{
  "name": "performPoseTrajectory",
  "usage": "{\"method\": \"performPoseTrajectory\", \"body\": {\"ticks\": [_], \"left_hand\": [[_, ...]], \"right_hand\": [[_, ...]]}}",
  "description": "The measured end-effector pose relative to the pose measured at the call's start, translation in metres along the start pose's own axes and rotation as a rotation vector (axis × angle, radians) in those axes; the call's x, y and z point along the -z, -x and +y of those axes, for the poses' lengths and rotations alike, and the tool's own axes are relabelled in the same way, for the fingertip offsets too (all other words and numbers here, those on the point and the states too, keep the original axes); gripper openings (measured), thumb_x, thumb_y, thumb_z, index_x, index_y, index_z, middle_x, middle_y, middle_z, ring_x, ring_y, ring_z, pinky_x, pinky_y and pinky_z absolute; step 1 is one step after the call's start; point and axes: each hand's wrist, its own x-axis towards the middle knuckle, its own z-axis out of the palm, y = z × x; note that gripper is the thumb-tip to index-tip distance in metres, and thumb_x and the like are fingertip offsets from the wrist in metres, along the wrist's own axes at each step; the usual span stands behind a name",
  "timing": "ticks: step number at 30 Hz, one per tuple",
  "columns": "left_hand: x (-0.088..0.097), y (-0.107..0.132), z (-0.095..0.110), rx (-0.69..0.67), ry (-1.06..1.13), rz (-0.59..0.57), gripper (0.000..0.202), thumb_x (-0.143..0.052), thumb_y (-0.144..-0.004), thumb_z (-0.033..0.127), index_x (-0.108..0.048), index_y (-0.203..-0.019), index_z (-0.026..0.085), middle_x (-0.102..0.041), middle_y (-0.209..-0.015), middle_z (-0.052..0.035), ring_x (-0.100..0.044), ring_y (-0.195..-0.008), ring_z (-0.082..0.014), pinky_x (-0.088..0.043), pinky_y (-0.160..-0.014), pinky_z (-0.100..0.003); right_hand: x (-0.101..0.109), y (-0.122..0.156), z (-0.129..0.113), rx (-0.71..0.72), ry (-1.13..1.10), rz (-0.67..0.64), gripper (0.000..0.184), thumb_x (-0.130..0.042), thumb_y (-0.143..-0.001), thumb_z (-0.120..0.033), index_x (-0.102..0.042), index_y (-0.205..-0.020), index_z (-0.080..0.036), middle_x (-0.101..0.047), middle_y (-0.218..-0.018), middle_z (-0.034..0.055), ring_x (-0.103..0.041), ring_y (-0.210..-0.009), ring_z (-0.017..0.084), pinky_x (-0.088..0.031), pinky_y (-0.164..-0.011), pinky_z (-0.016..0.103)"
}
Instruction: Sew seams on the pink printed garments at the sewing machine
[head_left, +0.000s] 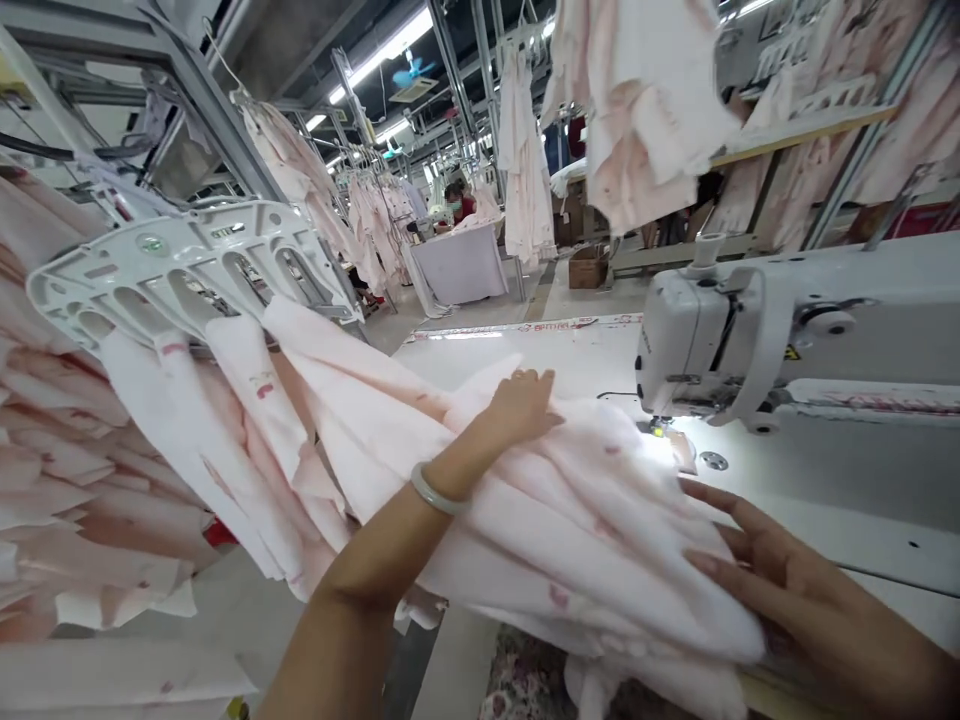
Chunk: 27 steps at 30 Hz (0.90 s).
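Note:
A pale pink, fluffy garment (540, 510) with small darker pink marks lies across the sewing machine's bed and drapes over its front edge. My left hand (523, 405), with a bangle on the wrist, is closed on the upper side of this fabric. On the right, my right hand (780, 565) rests against the garment's edge, fingers stretched and apart. Close beyond it is the lit needle area of the white sewing machine (686, 345). The fabric hides the tips of some right-hand fingers.
A white slotted hanger clamp (195, 255) at left holds more pink pieces (255, 430). Stacked pink cloth (67, 480) hangs at far left. Garments (645, 110) hang ahead. Farther back, a person (461, 203) sits at another table, and a cardboard box (588, 268) stands on the floor.

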Motion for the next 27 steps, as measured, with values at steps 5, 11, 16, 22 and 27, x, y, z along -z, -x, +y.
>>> {"method": "performPoseTrajectory", "body": {"ticks": [5,11,16,22,27], "left_hand": [[-0.024,-0.008,0.027,-0.321,0.076,-0.15,0.033,-0.058,-0.114,0.019,-0.073,-0.143,0.018,-0.074,-0.151,-0.0141,-0.065,-0.147,-0.0294,-0.05,-0.127,-0.044],[-0.055,-0.032,0.043,-0.398,0.187,-0.251,0.019,-0.06,-0.112,0.02,-0.077,-0.119,0.018,-0.078,-0.138,-0.0148,-0.071,-0.132,-0.0295,-0.058,-0.117,-0.041],[-0.056,-0.034,0.042,-0.271,0.232,-0.308,0.011,-0.076,-0.104,0.032,-0.074,-0.101,0.021,-0.081,-0.115,-0.0097,-0.074,-0.119,-0.03,-0.058,-0.107,-0.039],[-0.032,-0.027,0.044,-0.182,0.513,-0.402,0.019,-0.074,-0.098,0.033,-0.064,-0.085,0.022,-0.077,-0.096,-0.0013,-0.073,-0.094,-0.0216,-0.052,-0.079,-0.028],[-0.044,-0.033,0.06,-0.083,0.573,-0.426,0.02,-0.068,-0.098,0.028,-0.07,-0.08,0.022,-0.076,-0.08,-0.0003,-0.073,-0.089,-0.0221,-0.052,-0.083,-0.03]], "right_hand": [[0.024,0.0,0.019,0.055,0.06,-0.036,0.081,-0.065,-0.11,-0.062,-0.034,-0.182,-0.04,-0.08,-0.138,0.0166,-0.083,-0.119,0.037,-0.073,-0.086,0.041],[0.053,-0.062,-0.016,0.741,0.891,-0.205,0.035,-0.055,-0.113,-0.022,-0.074,-0.143,-0.024,-0.082,-0.11,0.0111,-0.081,-0.088,0.027,-0.066,-0.072,0.037],[0.053,-0.081,-0.016,0.981,1.021,-0.238,0.019,-0.054,-0.113,-0.016,-0.072,-0.109,-0.019,-0.073,-0.092,0.0072,-0.07,-0.074,0.023,-0.058,-0.064,0.036],[0.053,-0.068,-0.016,1.071,1.012,-0.129,0.03,-0.045,-0.122,-0.022,-0.074,-0.121,-0.015,-0.083,-0.115,0.0172,-0.08,-0.096,0.025,-0.066,-0.08,0.037],[0.057,-0.074,-0.015,1.083,0.993,-0.11,0.029,-0.054,-0.111,-0.009,-0.073,-0.132,-0.016,-0.085,-0.121,0.0153,-0.081,-0.102,0.026,-0.068,-0.087,0.039]]}}
